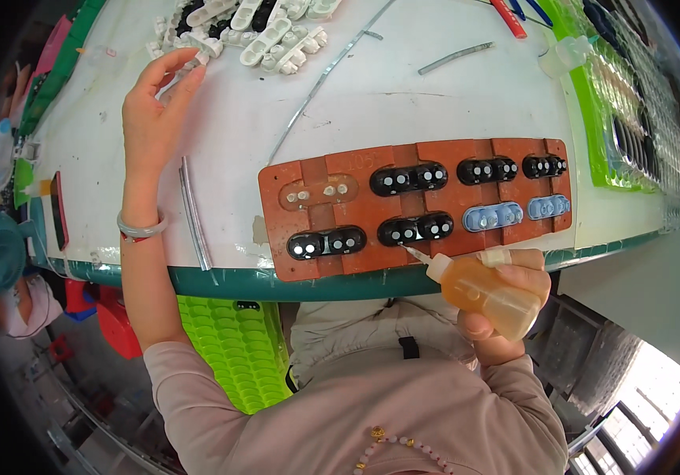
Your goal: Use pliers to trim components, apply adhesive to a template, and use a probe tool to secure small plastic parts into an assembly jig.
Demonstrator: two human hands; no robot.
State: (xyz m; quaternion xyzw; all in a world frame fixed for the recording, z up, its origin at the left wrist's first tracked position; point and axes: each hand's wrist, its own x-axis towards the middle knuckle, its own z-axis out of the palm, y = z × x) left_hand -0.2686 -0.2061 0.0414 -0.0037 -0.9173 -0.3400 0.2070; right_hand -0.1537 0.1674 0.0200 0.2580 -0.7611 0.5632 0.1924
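My right hand (528,275) is wrapped round a soft squeeze bottle (478,289) of amber liquid. Its thin nozzle points left, close to the lower edge of a black oblong part (415,229) on a reddish-brown holder board (332,162). Several such black parts with silvery round dots sit in the board's recesses, along with two translucent blue parts (493,216). The upper left recess (318,192) holds no black or blue part and shows small round studs. At the far left, my left hand (154,111) pinches a white plastic part (210,47) at the edge of a pile.
White and black parts lie heaped in a pile (277,39) at the back. Metal strips (191,210) and a short rod (456,58) lie on the white table. A red pen (508,17) and a green tray (593,111) are at the right. Below the table edge stands a green crate (233,340).
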